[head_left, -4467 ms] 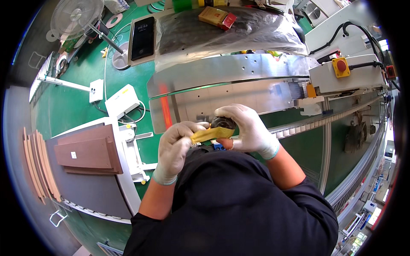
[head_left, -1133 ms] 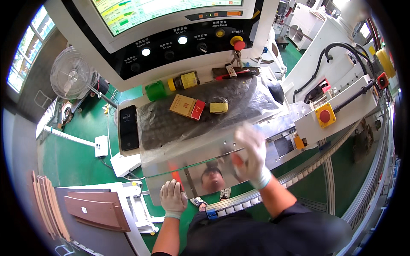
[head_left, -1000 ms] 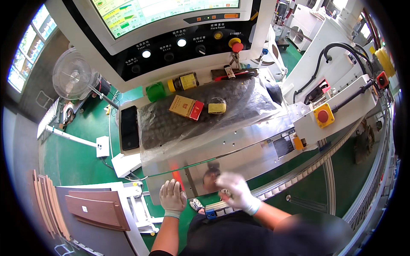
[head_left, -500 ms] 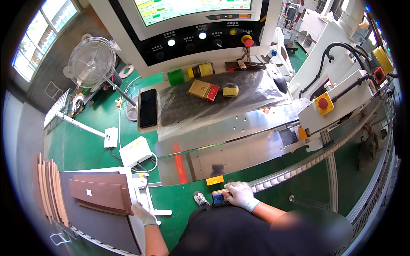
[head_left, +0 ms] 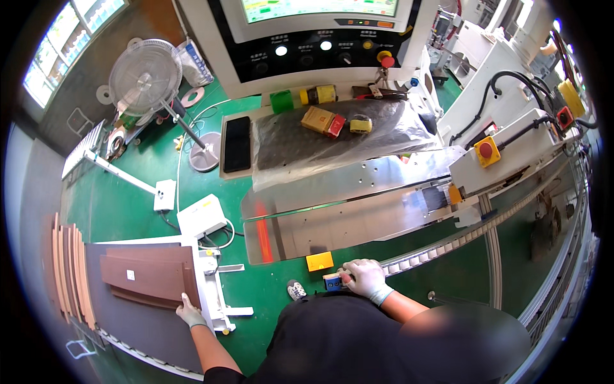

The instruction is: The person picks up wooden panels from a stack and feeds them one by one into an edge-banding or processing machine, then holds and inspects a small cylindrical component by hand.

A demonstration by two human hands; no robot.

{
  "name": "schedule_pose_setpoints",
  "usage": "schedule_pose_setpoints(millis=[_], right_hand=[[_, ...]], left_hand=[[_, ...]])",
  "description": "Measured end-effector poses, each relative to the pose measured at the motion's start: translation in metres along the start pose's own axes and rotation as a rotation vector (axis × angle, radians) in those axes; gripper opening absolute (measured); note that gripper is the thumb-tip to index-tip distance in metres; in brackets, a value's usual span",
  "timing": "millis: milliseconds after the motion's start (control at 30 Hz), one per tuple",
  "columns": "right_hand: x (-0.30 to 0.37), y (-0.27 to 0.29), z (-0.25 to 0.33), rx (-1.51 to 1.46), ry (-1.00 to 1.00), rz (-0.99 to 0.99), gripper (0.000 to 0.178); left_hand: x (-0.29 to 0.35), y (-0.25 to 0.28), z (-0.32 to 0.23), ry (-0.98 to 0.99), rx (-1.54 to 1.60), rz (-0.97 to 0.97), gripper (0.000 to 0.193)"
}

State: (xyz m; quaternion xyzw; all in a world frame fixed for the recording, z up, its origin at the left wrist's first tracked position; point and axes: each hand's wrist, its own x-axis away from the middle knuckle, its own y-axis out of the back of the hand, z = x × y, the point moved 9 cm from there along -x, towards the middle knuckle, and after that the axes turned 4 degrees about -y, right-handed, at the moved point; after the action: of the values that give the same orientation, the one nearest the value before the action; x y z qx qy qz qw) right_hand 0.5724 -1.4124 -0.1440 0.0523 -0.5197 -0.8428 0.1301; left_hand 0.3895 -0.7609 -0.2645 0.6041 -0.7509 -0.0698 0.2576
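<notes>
My left hand (head_left: 188, 312), in a pale glove, is at the near right corner of the brown curved panels (head_left: 144, 275). Its fingers are apart and one points upward by the panel edge; whether they press on it I cannot tell. The panels lie stacked on a dark board (head_left: 150, 333) on a white-framed cart at my left. My right hand (head_left: 366, 280), gloved too, is closed over the near end of a roller rail (head_left: 428, 256), beside a blue block (head_left: 332, 282). A yellow-orange block (head_left: 320, 261) sits just beyond that hand, at the edge of the metal machine bed (head_left: 332, 233).
Ahead is a control panel (head_left: 320, 54) with a lit screen. Below it a plastic-covered shelf holds a phone (head_left: 237, 144), a small carton (head_left: 323, 121) and bottles. A fan (head_left: 146, 77) and white box (head_left: 202, 216) stand at left, near wooden strips (head_left: 69, 272).
My left hand has moved left from the cart's edge to the corner of the brown panels. My right hand stays on the rail end. The whole view has shifted slightly.
</notes>
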Motion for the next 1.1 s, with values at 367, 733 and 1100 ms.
schedule_pose_setpoints(millis=[367,733,1100], right_hand=[[-0.003,-0.014,0.022,-0.011,0.021,0.026,0.024],[-0.019,-0.095,0.146,-0.541,0.108,0.536,0.045],[-0.034,-0.079,0.178,-1.119,-0.219,0.235,0.066]], left_hand=[[-0.023,0.055,0.054,0.27,0.545,0.429,0.034],[0.188,-0.057,0.012,0.349,0.797,0.818,0.061],[0.188,-0.07,-0.028,0.307,0.626,0.944,0.056]])
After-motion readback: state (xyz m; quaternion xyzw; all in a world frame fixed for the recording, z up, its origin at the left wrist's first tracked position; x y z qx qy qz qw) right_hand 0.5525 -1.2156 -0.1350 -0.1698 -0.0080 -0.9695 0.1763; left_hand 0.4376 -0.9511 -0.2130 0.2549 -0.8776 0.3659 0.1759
